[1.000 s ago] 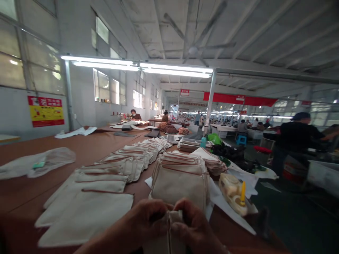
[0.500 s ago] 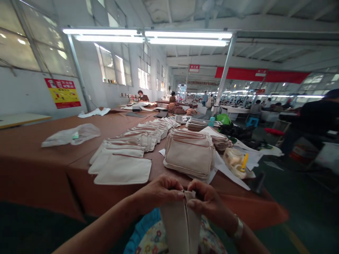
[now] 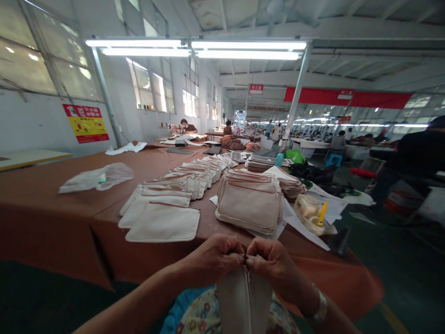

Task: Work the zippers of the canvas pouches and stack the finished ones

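Note:
A cream canvas pouch [image 3: 243,299] with a zip running down its middle hangs upright over my lap. My left hand [image 3: 215,257] and my right hand [image 3: 273,264] are both closed in a pinch on its top edge, fingertips meeting at the zip's upper end. A bracelet sits on my right wrist. Just beyond my hands, on the brown table [image 3: 52,208], lies a row of flat cream pouches [image 3: 163,222] and a thick stack of the same pouches [image 3: 250,206].
A clear plastic bag [image 3: 97,177] lies to the left on the table. A plastic container with a yellow piece [image 3: 313,213] rests on white paper near the right edge. A person in dark clothes [image 3: 413,162] stands at the far right; other workers sit farther back.
The view tipped downward after the oldest frame, bringing my lap into sight. My hands have drawn closer together on the pouch's top edge and sit slightly lower.

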The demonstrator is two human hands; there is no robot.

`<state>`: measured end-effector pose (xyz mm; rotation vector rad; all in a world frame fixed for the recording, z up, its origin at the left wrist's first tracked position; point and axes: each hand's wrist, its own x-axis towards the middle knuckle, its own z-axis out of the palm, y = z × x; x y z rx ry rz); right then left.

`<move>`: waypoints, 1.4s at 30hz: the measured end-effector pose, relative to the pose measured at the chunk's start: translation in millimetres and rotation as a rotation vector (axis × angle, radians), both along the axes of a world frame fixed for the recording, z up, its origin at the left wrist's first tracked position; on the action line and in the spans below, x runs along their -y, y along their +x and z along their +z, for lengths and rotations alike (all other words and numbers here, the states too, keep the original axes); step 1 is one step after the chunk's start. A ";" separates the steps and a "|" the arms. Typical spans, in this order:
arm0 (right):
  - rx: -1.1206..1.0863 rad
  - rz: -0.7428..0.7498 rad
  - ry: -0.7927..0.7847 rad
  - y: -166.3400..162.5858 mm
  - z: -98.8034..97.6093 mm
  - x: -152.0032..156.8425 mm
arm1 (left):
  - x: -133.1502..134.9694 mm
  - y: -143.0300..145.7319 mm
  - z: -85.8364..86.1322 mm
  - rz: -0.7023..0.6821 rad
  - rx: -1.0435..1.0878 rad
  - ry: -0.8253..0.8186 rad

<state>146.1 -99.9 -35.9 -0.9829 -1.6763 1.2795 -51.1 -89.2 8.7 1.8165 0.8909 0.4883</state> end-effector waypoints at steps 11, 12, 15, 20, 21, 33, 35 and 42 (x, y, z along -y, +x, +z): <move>0.018 -0.195 0.026 9.4 -16.6 -14.5 | -27.9 7.9 -0.5 -0.113 -0.140 0.293; -0.002 -0.193 0.058 10.4 -19.2 -15.7 | -32.2 8.9 -0.9 -0.121 -0.083 0.178; -0.063 -0.172 0.177 14.5 -27.0 -19.8 | -45.8 14.6 -6.4 -0.089 0.073 -0.128; 0.006 -0.132 0.386 25.2 -31.6 -31.1 | -66.4 26.5 -29.3 -0.026 0.166 -0.459; 0.052 -0.118 0.425 27.6 -31.4 -34.5 | -70.4 27.8 -33.4 -0.037 0.157 -0.498; 0.229 -0.074 0.413 66.8 -35.7 -57.0 | -118.5 44.7 -27.1 -0.323 -0.150 -0.169; 0.118 -0.082 0.192 71.9 -32.3 -58.7 | -123.3 47.7 -24.4 -0.360 -0.141 -0.100; -0.012 0.044 -0.252 74.2 -8.1 -83.7 | -131.0 51.6 -12.2 -0.454 -0.151 0.068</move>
